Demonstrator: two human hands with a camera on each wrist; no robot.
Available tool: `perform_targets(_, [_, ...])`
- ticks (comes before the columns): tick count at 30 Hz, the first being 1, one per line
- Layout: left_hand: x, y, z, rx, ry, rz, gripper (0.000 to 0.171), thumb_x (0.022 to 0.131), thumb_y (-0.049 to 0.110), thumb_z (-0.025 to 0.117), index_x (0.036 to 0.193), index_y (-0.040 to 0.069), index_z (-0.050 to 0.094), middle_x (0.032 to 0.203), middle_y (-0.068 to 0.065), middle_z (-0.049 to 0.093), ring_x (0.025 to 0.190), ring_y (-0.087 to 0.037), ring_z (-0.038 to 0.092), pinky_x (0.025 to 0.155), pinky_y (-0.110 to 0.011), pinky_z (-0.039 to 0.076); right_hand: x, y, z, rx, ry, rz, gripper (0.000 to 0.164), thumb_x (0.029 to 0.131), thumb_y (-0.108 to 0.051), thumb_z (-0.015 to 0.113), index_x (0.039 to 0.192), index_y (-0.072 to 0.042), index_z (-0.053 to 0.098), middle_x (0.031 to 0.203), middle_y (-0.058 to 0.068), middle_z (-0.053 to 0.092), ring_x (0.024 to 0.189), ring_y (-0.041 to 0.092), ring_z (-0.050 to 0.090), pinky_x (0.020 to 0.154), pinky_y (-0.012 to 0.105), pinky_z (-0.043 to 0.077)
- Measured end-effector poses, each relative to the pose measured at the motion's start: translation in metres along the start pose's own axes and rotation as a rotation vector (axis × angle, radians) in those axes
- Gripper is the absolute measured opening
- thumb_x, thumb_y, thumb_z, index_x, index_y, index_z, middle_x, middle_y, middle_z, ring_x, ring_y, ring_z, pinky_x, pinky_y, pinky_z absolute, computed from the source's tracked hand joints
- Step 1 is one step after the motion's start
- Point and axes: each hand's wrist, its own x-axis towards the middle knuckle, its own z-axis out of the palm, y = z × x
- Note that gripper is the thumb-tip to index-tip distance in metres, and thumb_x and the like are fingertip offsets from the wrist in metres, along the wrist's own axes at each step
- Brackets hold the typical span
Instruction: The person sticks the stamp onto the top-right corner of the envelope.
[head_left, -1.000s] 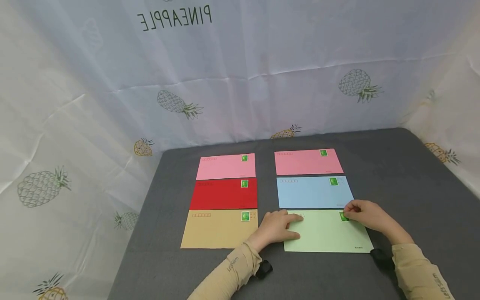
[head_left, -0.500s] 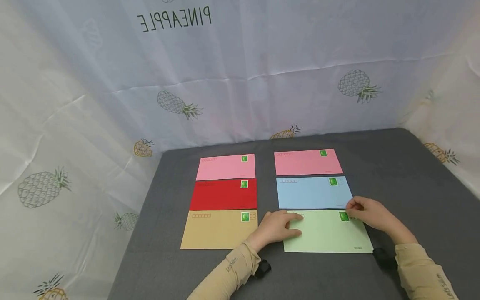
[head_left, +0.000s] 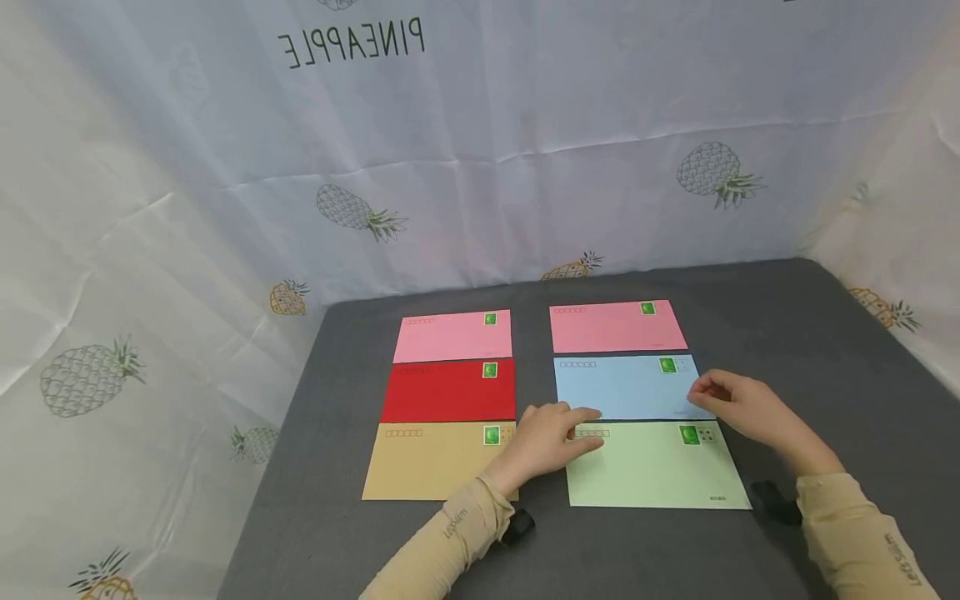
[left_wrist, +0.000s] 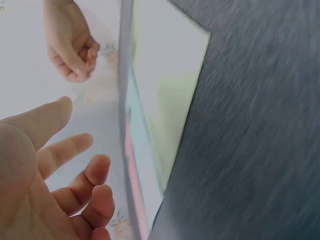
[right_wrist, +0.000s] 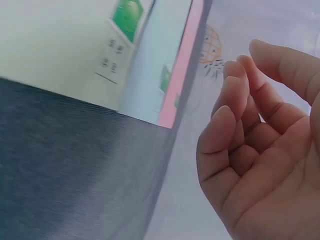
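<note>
In the head view, a pale green envelope lies at the front right, a green stamp near its upper right corner. My left hand hovers by that envelope's upper left, thumb and fingers apart; the left wrist view shows the same hand holding nothing. Above the right edge of the blue envelope is my right hand. The right wrist view shows this hand raised off the envelopes, its fingers loosely bent and nothing between thumb and forefinger.
A pink envelope lies behind the blue one. In the left column are a tan envelope, a red one and another pink one, each stamped. Dark grey cloth covers the table; a pineapple-print curtain surrounds it.
My right hand has left the stamp on the green envelope and moved up and back, uncovering printed marks beside it. My left hand has lifted off that envelope and shifted slightly back.
</note>
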Motion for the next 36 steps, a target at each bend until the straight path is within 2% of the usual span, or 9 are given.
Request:
perform_targets(7, [-0.002, -0.012, -0.025, 0.071, 0.101, 0.021, 0.042, 0.091, 0.046, 0.053, 0.128, 0.028, 0.056, 0.072, 0.008, 0.05, 0.062, -0.001, 0.04, 0.061, -0.02, 0.024, 0.001, -0.012, -0.017, -0.018, 0.025, -0.029, 0.027, 0.092, -0.034, 0.057, 0.101, -0.009, 0.061, 0.09, 0.008, 0.062, 0.073, 0.008, 0.047, 0.061, 0.024, 0.042])
perform_targets(13, [-0.006, -0.031, -0.05, 0.123, 0.162, -0.017, 0.044, 0.091, 0.046, 0.052, 0.132, 0.029, 0.053, 0.08, 0.004, 0.052, 0.068, -0.006, 0.039, 0.065, -0.023, 0.027, 0.005, -0.014, -0.026, -0.034, 0.05, -0.076, 0.029, 0.091, -0.037, 0.057, 0.101, -0.01, 0.063, 0.092, 0.007, 0.063, 0.071, 0.004, 0.048, 0.061, 0.023, 0.044])
perform_targets(17, [-0.009, -0.045, -0.068, 0.138, 0.202, -0.053, 0.048, 0.091, 0.048, 0.051, 0.136, 0.029, 0.049, 0.092, -0.001, 0.057, 0.076, -0.011, 0.044, 0.07, -0.028, 0.03, 0.01, -0.013, -0.034, -0.054, 0.064, -0.106, 0.026, 0.091, -0.034, 0.058, 0.101, -0.01, 0.063, 0.095, 0.006, 0.063, 0.073, 0.001, 0.048, 0.062, 0.023, 0.044])
perform_targets(21, [-0.014, -0.059, -0.084, 0.115, 0.254, -0.098, 0.051, 0.091, 0.048, 0.051, 0.138, 0.03, 0.045, 0.109, -0.003, 0.059, 0.091, -0.018, 0.051, 0.076, -0.034, 0.034, 0.011, -0.01, -0.044, -0.065, 0.089, -0.115, 0.025, 0.091, -0.033, 0.059, 0.102, -0.012, 0.063, 0.096, 0.005, 0.062, 0.074, -0.001, 0.048, 0.061, 0.024, 0.044])
perform_targets(24, [-0.019, -0.069, -0.093, 0.092, 0.289, -0.133, 0.052, 0.091, 0.047, 0.051, 0.14, 0.03, 0.043, 0.12, -0.005, 0.057, 0.103, -0.022, 0.052, 0.083, -0.04, 0.035, 0.011, -0.006, -0.052, -0.07, 0.123, -0.12, 0.024, 0.091, -0.033, 0.059, 0.103, -0.013, 0.063, 0.097, 0.005, 0.06, 0.075, -0.004, 0.046, 0.061, 0.024, 0.042])
perform_targets(32, [-0.036, -0.103, -0.115, 0.152, 0.327, -0.197, 0.056, 0.091, 0.048, 0.051, 0.143, 0.03, 0.038, 0.136, -0.01, 0.048, 0.125, -0.032, 0.04, 0.094, -0.052, 0.031, 0.008, 0.013, -0.067, -0.095, 0.206, -0.163, 0.025, 0.092, -0.028, 0.058, 0.108, -0.009, 0.06, 0.103, 0.007, 0.054, 0.08, -0.019, 0.035, 0.067, 0.016, 0.037])
perform_targets(35, [-0.043, -0.116, -0.123, 0.178, 0.316, -0.228, 0.058, 0.091, 0.049, 0.05, 0.144, 0.031, 0.034, 0.143, -0.01, 0.041, 0.131, -0.033, 0.033, 0.097, -0.056, 0.028, 0.008, 0.018, -0.07, -0.1, 0.218, -0.154, 0.03, 0.092, -0.029, 0.057, 0.114, -0.008, 0.059, 0.109, 0.009, 0.053, 0.085, -0.018, 0.032, 0.07, 0.017, 0.034])
perform_targets(36, [-0.046, -0.12, -0.126, 0.185, 0.31, -0.239, 0.059, 0.091, 0.05, 0.05, 0.145, 0.031, 0.033, 0.145, -0.01, 0.039, 0.133, -0.033, 0.03, 0.098, -0.057, 0.027, 0.008, 0.02, -0.071, -0.105, 0.219, -0.153, 0.032, 0.093, -0.029, 0.056, 0.116, -0.008, 0.059, 0.112, 0.011, 0.053, 0.09, -0.014, 0.036, 0.073, 0.02, 0.035])
